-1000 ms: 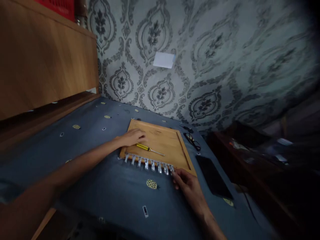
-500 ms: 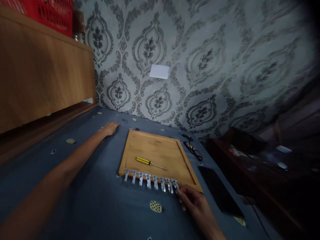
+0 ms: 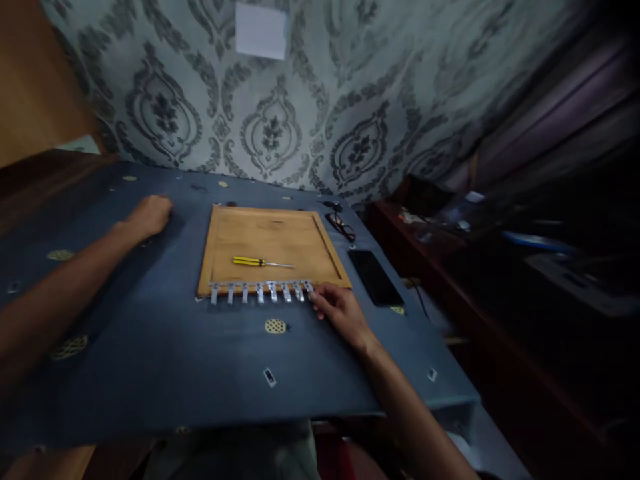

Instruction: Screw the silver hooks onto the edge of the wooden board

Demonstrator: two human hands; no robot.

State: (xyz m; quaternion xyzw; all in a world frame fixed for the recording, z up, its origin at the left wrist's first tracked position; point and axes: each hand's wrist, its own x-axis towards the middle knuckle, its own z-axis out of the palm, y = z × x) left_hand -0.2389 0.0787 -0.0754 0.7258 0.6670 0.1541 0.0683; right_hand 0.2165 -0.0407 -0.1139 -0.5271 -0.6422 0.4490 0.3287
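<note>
A framed wooden board lies flat on the blue patterned cloth. On it rests a screwdriver with a yellow and black handle, its shaft pointing right. Several small silver metal hooks stand in a row along the board's near edge. At the right end of that row, my right hand pinches the last metal hook between thumb and fingers. Off to the left of the board, my left hand is closed on the cloth; whatever its curled fingers may hold is hidden.
Eyeglasses and a black phone lie right of the board. Patterned wallpaper rises behind the cloth-covered table. A wooden cabinet stands at the far left, and a dark red piece of furniture at the right.
The view has tilted down and turned right, bringing the table's near edge in. My right hand stays at the end hook. My left hand remains left of the board, its fingers curled.
</note>
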